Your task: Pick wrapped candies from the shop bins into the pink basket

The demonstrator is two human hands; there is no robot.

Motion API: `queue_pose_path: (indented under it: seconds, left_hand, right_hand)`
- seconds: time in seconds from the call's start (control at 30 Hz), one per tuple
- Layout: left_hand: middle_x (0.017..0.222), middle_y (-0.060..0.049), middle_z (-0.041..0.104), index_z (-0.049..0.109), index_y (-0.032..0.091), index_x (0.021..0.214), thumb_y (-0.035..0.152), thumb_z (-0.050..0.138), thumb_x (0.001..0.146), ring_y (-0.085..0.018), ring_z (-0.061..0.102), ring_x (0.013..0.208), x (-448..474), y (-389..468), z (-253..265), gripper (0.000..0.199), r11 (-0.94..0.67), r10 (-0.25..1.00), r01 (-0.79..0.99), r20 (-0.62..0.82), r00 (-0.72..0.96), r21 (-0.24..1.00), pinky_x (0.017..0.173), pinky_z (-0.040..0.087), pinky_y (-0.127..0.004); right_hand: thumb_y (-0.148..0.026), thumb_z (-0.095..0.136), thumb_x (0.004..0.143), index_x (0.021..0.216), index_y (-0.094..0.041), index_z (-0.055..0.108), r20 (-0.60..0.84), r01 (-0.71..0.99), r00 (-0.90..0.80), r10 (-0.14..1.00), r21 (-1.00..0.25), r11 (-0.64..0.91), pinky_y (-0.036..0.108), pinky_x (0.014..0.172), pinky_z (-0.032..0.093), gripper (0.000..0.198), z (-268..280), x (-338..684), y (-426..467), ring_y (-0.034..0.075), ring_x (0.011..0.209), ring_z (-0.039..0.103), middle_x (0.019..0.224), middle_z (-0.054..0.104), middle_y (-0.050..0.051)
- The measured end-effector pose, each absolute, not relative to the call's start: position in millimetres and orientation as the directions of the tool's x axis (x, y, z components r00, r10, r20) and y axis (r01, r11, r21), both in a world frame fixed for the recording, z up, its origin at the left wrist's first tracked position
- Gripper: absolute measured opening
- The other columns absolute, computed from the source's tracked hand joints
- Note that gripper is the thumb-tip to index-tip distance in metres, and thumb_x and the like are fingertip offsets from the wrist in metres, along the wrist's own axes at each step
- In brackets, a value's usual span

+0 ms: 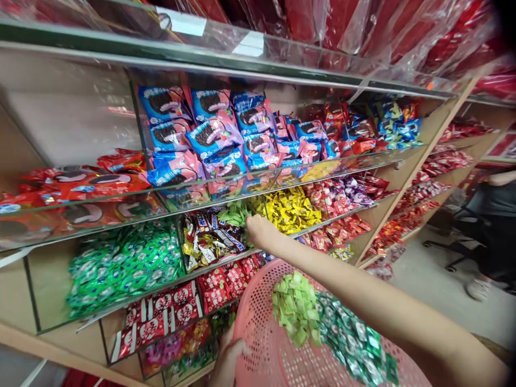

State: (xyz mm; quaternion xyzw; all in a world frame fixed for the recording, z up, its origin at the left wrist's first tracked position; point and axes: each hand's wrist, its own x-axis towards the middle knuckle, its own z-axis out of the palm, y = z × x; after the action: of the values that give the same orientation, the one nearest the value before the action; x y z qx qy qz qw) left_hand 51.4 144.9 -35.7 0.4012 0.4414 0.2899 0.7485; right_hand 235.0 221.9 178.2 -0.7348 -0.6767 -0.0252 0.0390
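**Two hands, one basket: gathering sweets from a shop shelf**

Two kinds of sweets already lay in the pink basket (258, 328): light green candies (297, 313) and dark green wrapped candies (355, 344). The right hand (258, 230) reached into the shelf bin of light green sweets (236, 215), fingers buried among them, so its grip could not be judged. The left hand (228, 357) clasped the basket's rim from below. Much of the basket remained unfilled. A glass shelf front (209, 258) bordered the bin; a seated person (489, 231) was well apart.
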Motion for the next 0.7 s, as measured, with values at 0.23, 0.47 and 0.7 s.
queue_pose_path:
  seconds: [0.23, 0.47, 0.7]
  left_hand:
    - [0.114, -0.007, 0.067, 0.063, 0.021, 0.118, 0.012, 0.050, 0.057, -0.028, 0.051, 0.121, 54.4, 143.0, -28.3, 0.063, 0.498, 0.802, -0.062, -0.432, 0.413, 0.865, 0.104, 0.039, -0.040]
    - [0.123, -0.006, 0.062, 0.060, 0.022, 0.121, 0.013, 0.051, 0.056, -0.028, 0.041, 0.129, 52.6, 144.9, -32.2, 0.067, 0.447, 0.822, -0.010, -0.406, 0.399, 0.895, 0.110, 0.030, -0.039]
    - [0.121, -0.006, 0.062, 0.061, 0.021, 0.120, 0.018, 0.049, 0.056, -0.030, 0.042, 0.126, 54.9, 145.4, -33.7, 0.065, 0.474, 0.774, 0.039, -0.438, 0.457, 0.880, 0.106, 0.034, -0.042]
  right_hand:
    - [-0.016, 0.055, 0.077, 0.090, -0.013, 0.057, 0.294, 0.974, 0.025, 0.955, -0.224, 0.043, 0.025, 0.064, 0.040, 0.013, 196.4, 254.9, 167.8, 0.017, 0.076, 0.061, 0.084, 0.066, 0.008]
    - [-0.017, 0.053, 0.076, 0.072, -0.019, 0.051, 0.171, 0.857, 0.244, 0.955, -0.498, -0.130, 0.023, 0.057, 0.035, 0.005, 106.7, 316.7, 110.9, 0.013, 0.062, 0.055, 0.068, 0.061, 0.001]
    - [-0.012, 0.058, 0.072, 0.077, -0.015, 0.061, -0.309, 0.828, 0.358, 0.881, -0.331, -0.453, 0.021, 0.053, 0.031, 0.007, 25.8, 341.9, 92.4, 0.014, 0.066, 0.059, 0.072, 0.067, 0.004]
